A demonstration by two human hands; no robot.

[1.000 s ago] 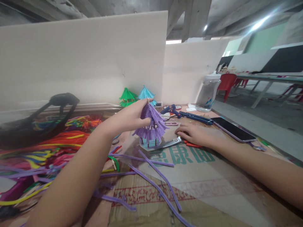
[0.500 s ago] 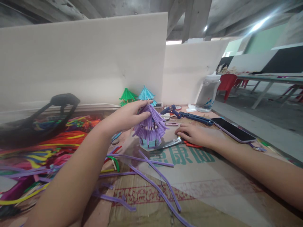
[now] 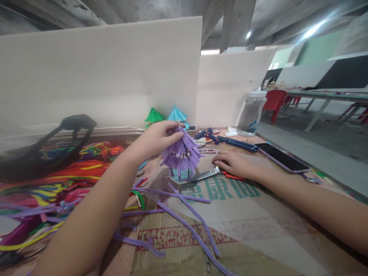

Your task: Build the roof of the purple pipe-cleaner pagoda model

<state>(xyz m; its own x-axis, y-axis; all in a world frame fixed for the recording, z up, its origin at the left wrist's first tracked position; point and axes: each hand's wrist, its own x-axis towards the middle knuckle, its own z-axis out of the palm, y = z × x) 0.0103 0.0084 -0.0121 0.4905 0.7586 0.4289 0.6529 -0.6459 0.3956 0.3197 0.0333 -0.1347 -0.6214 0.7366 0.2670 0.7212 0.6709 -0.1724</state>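
Observation:
A small two-tiered pavilion model [image 3: 184, 153], its roofs made of purple pipe cleaners, stands upright on a pale blue base. My left hand [image 3: 161, 136] reaches over it from the left, thumb and fingers closed around the roof peak. Beside the model lies a pair of scissors [image 3: 205, 175] with red handles, blades pointing at the base. My right hand [image 3: 234, 163] rests over the scissors' handle end, fingers curled; its exact grip is partly hidden. Loose purple pipe cleaners [image 3: 188, 226] lie in front of the model.
Green [image 3: 154, 116] and light blue pavilion models [image 3: 176, 114] stand behind. A glue gun [image 3: 208, 134], dark blue long-handled tool [image 3: 238, 143], phone [image 3: 283, 158] and water bottle [image 3: 251, 113] lie or stand at the right. Colourful pipe cleaners [image 3: 71, 172] pile up on the left, near a black object [image 3: 77, 122].
Very little differs. My left fingers have shifted slightly on the roof peak, and the view has moved a touch. My right hand stays in place.

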